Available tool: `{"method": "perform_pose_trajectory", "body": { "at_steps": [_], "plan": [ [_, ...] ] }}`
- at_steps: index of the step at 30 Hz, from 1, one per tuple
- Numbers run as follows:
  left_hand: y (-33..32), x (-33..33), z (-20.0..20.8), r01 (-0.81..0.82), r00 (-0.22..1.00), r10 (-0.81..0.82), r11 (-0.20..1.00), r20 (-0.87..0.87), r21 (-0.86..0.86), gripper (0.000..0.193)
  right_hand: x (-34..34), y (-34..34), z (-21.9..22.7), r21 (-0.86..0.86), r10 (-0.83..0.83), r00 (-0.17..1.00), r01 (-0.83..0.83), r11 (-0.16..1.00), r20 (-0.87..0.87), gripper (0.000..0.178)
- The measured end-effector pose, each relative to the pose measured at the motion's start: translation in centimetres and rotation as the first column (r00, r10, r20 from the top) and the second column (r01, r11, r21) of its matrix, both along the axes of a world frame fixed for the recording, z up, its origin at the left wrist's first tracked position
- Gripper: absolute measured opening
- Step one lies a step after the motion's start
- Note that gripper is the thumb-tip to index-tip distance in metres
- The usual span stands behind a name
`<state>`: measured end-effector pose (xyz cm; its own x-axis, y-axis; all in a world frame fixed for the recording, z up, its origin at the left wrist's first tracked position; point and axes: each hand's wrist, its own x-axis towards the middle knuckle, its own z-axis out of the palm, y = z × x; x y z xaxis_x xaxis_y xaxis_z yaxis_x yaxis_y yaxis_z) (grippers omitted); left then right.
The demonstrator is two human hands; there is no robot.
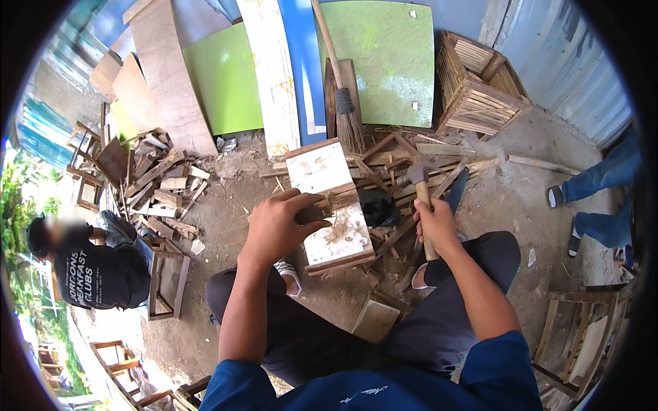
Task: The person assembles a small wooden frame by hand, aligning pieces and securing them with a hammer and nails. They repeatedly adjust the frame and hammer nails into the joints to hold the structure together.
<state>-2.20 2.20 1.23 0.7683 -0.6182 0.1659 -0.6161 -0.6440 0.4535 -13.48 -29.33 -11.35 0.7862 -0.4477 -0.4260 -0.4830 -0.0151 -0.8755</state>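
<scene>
Fingers of the left hand (277,226) curl closed over a small wood strip (329,204) lying across the white board (330,205). The right hand (435,226) is fisted tight around the hammer (419,188) handle, head raised.

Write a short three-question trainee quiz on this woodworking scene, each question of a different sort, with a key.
1. True or false: the right hand grips a hammer.
2. The left hand presses a small wood piece onto: A) the white board B) a green bucket C) a metal pipe.
3. Fill in: leaning on the green panel is a ___.

Key: 1 true; 2 A; 3 broom.
</scene>
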Motion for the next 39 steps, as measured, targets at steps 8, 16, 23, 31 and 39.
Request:
{"method": "perform_pose_trajectory", "body": {
  "at_steps": [8,16,23,31,39],
  "plan": [
    [-0.3,0.6,0.4,0.013,1.0,-0.013,1.0,0.004,-0.016,0.044,-2.8,-0.4,-12.7,-0.559,0.177,0.839,-0.485,0.673,-0.515,0.03],
    [-0.2,1.8,0.5,0.004,0.999,-0.008,0.997,-0.042,-0.075,0.044,-4.6,1.6,-20.9,-0.494,0.186,0.791,-0.526,0.693,-0.582,0.034],
    [-1.2,2.6,1.3,-0.032,0.995,0.026,0.998,-0.099,-0.058,0.046,-0.5,2.2,-23.2,-0.612,0.191,0.937,-0.337,0.716,-0.293,0.024],
    [-2.7,4.5,2.0,-0.071,0.993,0.073,0.997,-0.09,0.025,0.05,9.1,3.0,-30.3,-0.447,0.067,0.992,-0.013,0.894,0.105,0.026],
    [-3.2,6.0,2.5,-0.13,0.983,0.143,0.985,-0.117,0.113,0.058,12.5,7.7,-39.1,0.618,-0.592,0.748,0.625,0.477,-0.301,0.034]
  ]
}}
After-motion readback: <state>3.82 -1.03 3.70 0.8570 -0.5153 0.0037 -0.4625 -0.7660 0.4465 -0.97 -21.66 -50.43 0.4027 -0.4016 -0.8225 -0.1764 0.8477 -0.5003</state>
